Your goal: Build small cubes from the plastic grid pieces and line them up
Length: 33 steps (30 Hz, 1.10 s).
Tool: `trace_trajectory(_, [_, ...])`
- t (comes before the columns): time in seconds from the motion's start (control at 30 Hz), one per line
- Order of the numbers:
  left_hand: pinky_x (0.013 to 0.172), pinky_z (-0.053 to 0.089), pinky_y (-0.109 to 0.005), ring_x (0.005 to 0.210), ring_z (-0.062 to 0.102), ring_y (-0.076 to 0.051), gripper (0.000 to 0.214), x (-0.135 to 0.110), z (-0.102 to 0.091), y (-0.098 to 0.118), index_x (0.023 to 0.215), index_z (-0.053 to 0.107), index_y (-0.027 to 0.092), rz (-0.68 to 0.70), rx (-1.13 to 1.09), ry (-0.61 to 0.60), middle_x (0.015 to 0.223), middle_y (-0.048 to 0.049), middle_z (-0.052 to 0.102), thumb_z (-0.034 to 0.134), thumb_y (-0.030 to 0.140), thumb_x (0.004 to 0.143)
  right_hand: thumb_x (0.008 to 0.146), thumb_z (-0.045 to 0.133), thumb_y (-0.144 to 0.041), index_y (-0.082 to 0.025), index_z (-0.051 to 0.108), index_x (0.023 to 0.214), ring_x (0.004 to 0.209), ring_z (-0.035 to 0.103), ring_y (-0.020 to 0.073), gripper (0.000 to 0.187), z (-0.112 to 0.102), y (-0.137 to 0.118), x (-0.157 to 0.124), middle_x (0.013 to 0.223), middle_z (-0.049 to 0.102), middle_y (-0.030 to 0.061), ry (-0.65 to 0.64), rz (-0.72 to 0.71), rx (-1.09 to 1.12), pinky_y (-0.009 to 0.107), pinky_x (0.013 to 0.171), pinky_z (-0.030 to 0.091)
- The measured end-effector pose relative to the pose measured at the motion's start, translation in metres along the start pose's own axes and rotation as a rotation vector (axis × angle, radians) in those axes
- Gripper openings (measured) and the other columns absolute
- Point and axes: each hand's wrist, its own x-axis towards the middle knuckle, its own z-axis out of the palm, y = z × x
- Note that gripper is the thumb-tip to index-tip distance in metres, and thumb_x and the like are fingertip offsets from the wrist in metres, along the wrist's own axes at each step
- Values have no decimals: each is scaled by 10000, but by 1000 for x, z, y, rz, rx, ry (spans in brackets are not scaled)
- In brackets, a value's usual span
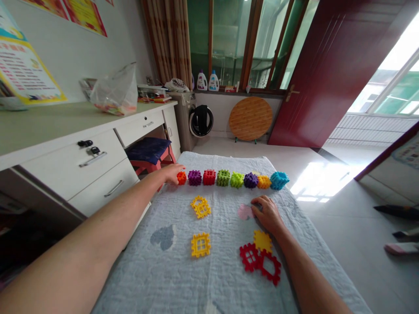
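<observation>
A row of several plastic lattice cubes lies across the far part of a grey cloth (183,270). My left hand (170,173) reaches out to the leftmost one, an orange cube (181,177), and its fingers close around that cube's left side. Beside it stand a purple cube (194,177) and a red cube (209,177); a blue cube (279,180) ends the row. My right hand (266,212) rests palm down on the cloth next to a pink patch (245,212), fingers bent. Flat yellow pieces (200,206) (200,244) and red pieces (260,261) lie nearer.
A white desk with drawers (81,152) runs along the left, a plastic bag (114,93) on top and a red stool (149,159) under it. A round wooden board (250,118) leans on the far wall. A dark red door (327,74) stands at right.
</observation>
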Motion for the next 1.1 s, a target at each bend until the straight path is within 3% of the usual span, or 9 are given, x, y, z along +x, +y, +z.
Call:
trace_trajectory(0.13, [1103,253,-413,1313,322,-328,878,-23,-12,12,1356,371,171,-2,25,266,1388,-129,396,688,324,552,790,548,-289,-224,657,890,888,555,200,161,1,1,1,925,620,42,-2,-5,-2,320,838,405])
trace_trajectory(0.23, [1124,218,-406,1299,331,-308,769,-60,-17,43,1338,401,167,73,-45,489,1356,-119,417,666,340,637,787,551,-281,-228,663,887,892,555,201,159,1,3,1,927,620,44,-11,-3,-7,316,831,403])
trace_trajectory(0.3, [1112,252,-399,1275,373,-273,653,-87,-12,72,1333,409,191,148,-142,506,1348,-92,442,609,313,724,782,555,-275,-228,666,890,901,553,205,162,1,3,2,937,619,48,-20,5,-13,319,835,400])
trace_trajectory(0.4, [1063,336,-364,1184,482,-222,457,-118,7,114,1245,506,226,177,-260,391,1250,-59,543,526,214,789,778,560,-274,-228,670,907,910,550,206,176,1,3,2,946,617,49,-30,13,-20,325,846,393])
trace_trajectory(0.53, [1016,391,-338,1104,537,-221,399,-132,35,148,1135,599,191,155,-271,334,1166,-81,601,524,115,751,776,570,-261,-223,673,919,914,547,199,180,2,3,2,948,614,49,-34,18,-22,319,854,384])
trace_trajectory(0.67, [995,410,-354,1068,547,-239,380,-127,51,159,1114,606,169,25,-268,414,1127,-104,604,572,148,736,771,583,-257,-222,669,934,920,542,198,188,3,5,1,960,613,47,-36,17,-27,312,853,378])
trace_trajectory(0.83, [968,423,-348,1033,542,-240,354,-115,71,156,1102,599,172,-94,-292,521,1078,-94,593,618,256,758,767,589,-258,-216,667,932,914,543,191,187,3,7,2,956,613,44,-42,3,-29,305,847,375])
trace_trajectory(0.97, [955,425,-378,1017,537,-260,386,-107,80,150,1086,587,179,-102,-314,537,1094,-95,590,665,312,732,779,575,-270,-217,669,929,914,544,194,184,3,7,2,954,613,48,-49,-5,-21,309,846,377])
trace_trajectory(1.1, [904,438,-356,963,542,-233,309,-108,74,153,1015,552,208,-35,-368,595,990,-56,599,655,225,723,781,572,-276,-218,671,931,917,545,195,189,3,6,2,950,610,48,-47,-1,-28,308,845,379])
